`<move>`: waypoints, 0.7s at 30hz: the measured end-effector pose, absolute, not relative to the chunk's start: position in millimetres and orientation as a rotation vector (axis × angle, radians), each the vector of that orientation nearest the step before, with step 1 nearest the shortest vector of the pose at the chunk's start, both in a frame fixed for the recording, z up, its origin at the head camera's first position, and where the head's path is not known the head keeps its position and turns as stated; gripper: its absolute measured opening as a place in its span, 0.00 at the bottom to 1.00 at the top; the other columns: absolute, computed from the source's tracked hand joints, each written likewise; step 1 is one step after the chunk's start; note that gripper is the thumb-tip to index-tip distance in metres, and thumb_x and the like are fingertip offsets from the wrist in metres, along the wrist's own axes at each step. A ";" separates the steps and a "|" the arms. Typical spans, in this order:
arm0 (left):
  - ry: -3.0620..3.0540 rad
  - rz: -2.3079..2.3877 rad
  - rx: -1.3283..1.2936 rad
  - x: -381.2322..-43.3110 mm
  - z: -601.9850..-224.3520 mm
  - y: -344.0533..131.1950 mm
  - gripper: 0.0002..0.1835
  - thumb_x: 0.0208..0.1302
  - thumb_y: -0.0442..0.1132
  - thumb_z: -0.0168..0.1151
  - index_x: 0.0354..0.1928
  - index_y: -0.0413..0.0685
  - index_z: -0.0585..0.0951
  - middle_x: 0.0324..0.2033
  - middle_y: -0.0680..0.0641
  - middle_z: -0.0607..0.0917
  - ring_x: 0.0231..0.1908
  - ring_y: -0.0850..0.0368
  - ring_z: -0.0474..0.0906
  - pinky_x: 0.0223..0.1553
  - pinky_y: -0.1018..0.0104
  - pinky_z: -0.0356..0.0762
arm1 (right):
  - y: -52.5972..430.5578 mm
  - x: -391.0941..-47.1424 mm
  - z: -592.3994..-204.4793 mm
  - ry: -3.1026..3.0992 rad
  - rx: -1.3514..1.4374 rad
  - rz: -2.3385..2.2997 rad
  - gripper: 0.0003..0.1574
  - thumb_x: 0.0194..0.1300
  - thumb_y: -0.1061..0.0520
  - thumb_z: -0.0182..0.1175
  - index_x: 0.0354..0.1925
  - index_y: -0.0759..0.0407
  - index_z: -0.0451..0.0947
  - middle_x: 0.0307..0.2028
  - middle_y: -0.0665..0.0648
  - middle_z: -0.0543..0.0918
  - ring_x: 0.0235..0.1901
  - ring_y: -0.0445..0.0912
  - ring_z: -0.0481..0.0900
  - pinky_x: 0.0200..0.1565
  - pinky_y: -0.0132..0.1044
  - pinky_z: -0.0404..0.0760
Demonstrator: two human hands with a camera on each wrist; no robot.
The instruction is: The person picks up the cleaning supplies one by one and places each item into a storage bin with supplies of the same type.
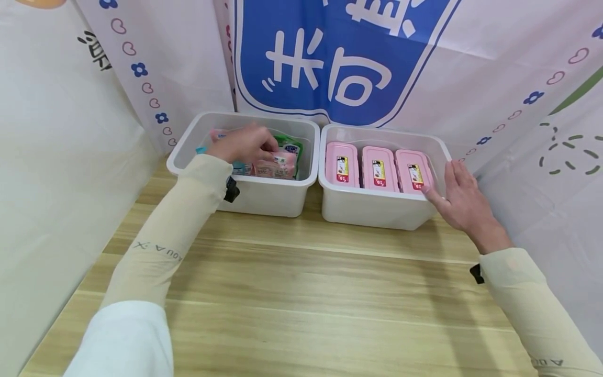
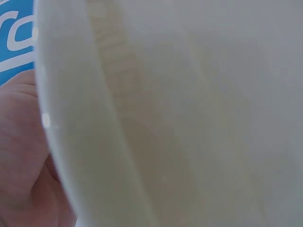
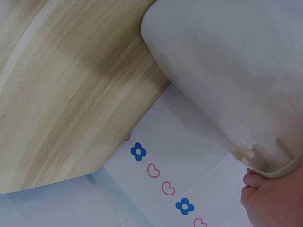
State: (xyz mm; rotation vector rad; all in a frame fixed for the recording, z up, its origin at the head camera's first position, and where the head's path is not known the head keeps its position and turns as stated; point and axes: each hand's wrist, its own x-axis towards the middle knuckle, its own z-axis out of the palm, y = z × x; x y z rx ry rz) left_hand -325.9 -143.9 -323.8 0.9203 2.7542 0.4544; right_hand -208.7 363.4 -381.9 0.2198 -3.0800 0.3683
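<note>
My left hand [image 1: 247, 143] reaches over the front rim of the left white bin [image 1: 264, 201]. Its thumb and fingers pinch the top edge of a pink packet [image 1: 278, 166]. Behind lies a green packet [image 1: 293, 146]; a blue one [image 1: 241, 168] is partly under the hand. In the left wrist view the bin's wall [image 2: 165, 118] hides most of the hand [image 2: 23, 156]. My right hand [image 1: 464, 201] grips the front right corner of the right white bin [image 1: 372, 209], thumb over the front rim. The right wrist view shows curled fingers [image 3: 253, 182] below the rim.
Three pink lidded boxes [image 1: 379, 170] stand side by side in the right bin. Both bins stand at the back of a wooden table [image 1: 301, 293], a narrow gap between them. Printed white cloth [image 1: 509, 68] rises behind and at both sides.
</note>
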 end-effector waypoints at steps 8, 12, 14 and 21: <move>2.756 0.431 0.913 -325.6 -327.4 -141.6 0.09 0.73 0.37 0.68 0.50 0.48 0.92 0.44 0.46 0.92 0.40 0.51 0.83 0.49 0.58 0.86 | 361.6 -208.1 -380.7 -3.075 0.221 0.369 0.64 0.79 0.26 0.38 0.83 0.69 0.26 0.84 0.71 0.28 0.84 0.69 0.31 0.76 0.78 0.44; 2.762 0.415 0.917 -325.3 -327.7 -140.0 0.09 0.73 0.37 0.68 0.49 0.49 0.92 0.43 0.46 0.92 0.40 0.51 0.83 0.50 0.58 0.85 | 362.4 -208.5 -380.8 -3.079 0.218 0.373 0.63 0.79 0.26 0.38 0.83 0.68 0.26 0.84 0.70 0.28 0.84 0.69 0.30 0.76 0.79 0.44; 2.760 0.415 0.915 -325.6 -327.7 -138.9 0.09 0.73 0.37 0.68 0.49 0.49 0.92 0.43 0.46 0.92 0.40 0.51 0.83 0.50 0.58 0.85 | 362.7 -208.5 -380.9 -3.079 0.218 0.376 0.63 0.79 0.26 0.38 0.83 0.68 0.26 0.84 0.70 0.27 0.84 0.69 0.30 0.76 0.79 0.44; 2.779 0.383 0.895 -326.5 -329.8 -136.9 0.09 0.73 0.38 0.67 0.50 0.48 0.91 0.44 0.46 0.92 0.40 0.50 0.82 0.50 0.58 0.83 | 362.3 -208.6 -380.4 -3.075 0.224 0.384 0.63 0.79 0.26 0.39 0.83 0.69 0.26 0.84 0.70 0.28 0.84 0.70 0.31 0.77 0.77 0.42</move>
